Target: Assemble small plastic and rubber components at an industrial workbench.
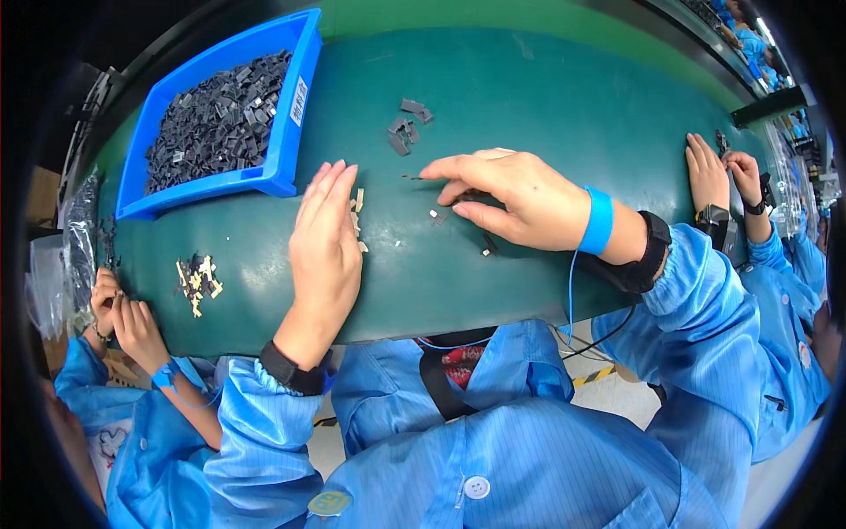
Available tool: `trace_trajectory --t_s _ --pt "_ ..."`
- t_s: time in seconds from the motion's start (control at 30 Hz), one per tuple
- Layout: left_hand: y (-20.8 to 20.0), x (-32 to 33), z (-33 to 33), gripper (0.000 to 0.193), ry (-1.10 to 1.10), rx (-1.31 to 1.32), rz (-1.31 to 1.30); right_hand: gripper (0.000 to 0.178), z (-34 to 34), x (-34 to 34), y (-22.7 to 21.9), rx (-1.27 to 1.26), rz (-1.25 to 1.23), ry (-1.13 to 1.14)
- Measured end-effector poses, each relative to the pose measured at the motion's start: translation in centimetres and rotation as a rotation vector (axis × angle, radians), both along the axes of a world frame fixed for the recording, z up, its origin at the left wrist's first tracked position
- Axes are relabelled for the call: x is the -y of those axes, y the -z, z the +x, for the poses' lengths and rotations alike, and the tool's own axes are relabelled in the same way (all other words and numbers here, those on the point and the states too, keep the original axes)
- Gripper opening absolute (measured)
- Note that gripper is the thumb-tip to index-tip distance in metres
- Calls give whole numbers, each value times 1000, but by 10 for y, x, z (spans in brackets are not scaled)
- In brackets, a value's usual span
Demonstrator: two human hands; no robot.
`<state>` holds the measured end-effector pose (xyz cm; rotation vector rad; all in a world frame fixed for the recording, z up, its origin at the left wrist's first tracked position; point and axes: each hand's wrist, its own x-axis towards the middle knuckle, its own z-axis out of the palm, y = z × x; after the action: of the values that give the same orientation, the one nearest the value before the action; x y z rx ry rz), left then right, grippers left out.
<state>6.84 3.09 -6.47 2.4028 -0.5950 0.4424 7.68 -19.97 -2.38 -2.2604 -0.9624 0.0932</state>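
My left hand (324,256) rests on its edge on the green table, fingers straight and lying together. Small cream-coloured parts (357,220) lie right beside it, partly hidden by the fingers. My right hand (533,201), with a blue wrist strap, hovers low over the table, index finger stretched out and thumb apart from it. A tiny dark piece (411,176) is at the index fingertip. Under the palm are dark bits I cannot make out. Just below the thumb lies a small black part with a pale end (488,247). Several dark grey plastic pieces (404,132) lie beyond the hands.
A blue bin (286,167) full of dark grey pieces stands at the far left. Nearer, a small pile of cream and black parts (199,284) lies on the green table (564,97). Co-workers' hands are at the left (132,326) and right (708,176).
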Motion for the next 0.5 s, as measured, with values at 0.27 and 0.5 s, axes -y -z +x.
trace_trajectory --t_s 0.27,0.5 --pt "-5 -1 -5 28 -59 -25 -252 46 33 -8 -16 87 108 206" --pt "-19 20 -52 44 292 75 262 58 52 -32 -12 196 -95 105"
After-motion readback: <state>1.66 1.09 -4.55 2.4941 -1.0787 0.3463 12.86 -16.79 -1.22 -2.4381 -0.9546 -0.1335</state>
